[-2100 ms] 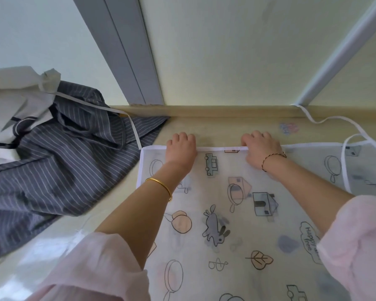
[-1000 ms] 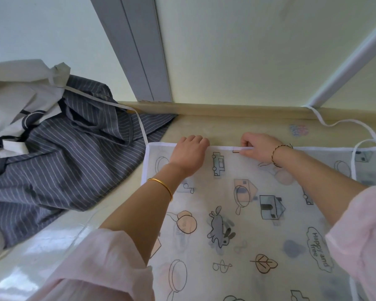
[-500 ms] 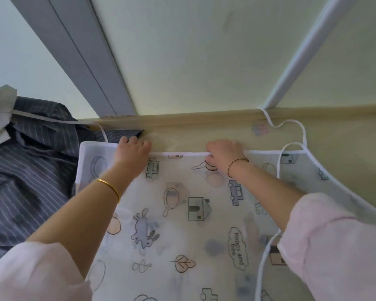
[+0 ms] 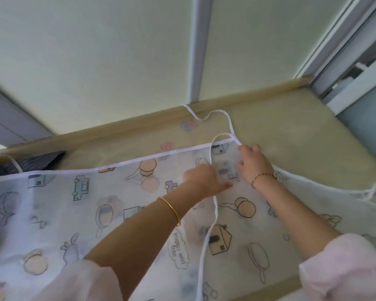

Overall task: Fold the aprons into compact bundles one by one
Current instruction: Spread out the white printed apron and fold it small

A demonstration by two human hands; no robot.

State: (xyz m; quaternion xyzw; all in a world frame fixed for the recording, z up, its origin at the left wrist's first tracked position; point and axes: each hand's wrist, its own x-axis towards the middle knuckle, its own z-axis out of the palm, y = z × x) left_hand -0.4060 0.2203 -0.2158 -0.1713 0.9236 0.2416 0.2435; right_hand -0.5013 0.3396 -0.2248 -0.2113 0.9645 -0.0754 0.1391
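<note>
A translucent white apron [image 4: 109,205] printed with cartoon houses, pans and cars lies spread flat on the beige table [image 4: 291,131]. Its white neck strap [image 4: 213,216] loops from the top corner and runs down across the cloth. My left hand [image 4: 204,181] sits on the apron where the strap passes, fingers curled round the strap. Just to its right, my right hand [image 4: 253,164] rests with spread fingers on the cloth, one fingertip at the corner where the strap joins the hem. Another length of strap [image 4: 206,116] trails toward the wall.
A dark grey striped apron [image 4: 35,160] peeks in at the far left by the wall. A wooden rail [image 4: 117,131] borders the table's back edge under pale wall panels. A window frame [image 4: 345,61] stands at the right end.
Both hands have slid right along the apron's top hem to the strap corner. My left hand has taken the strap. The striped apron pile has almost left the view.
</note>
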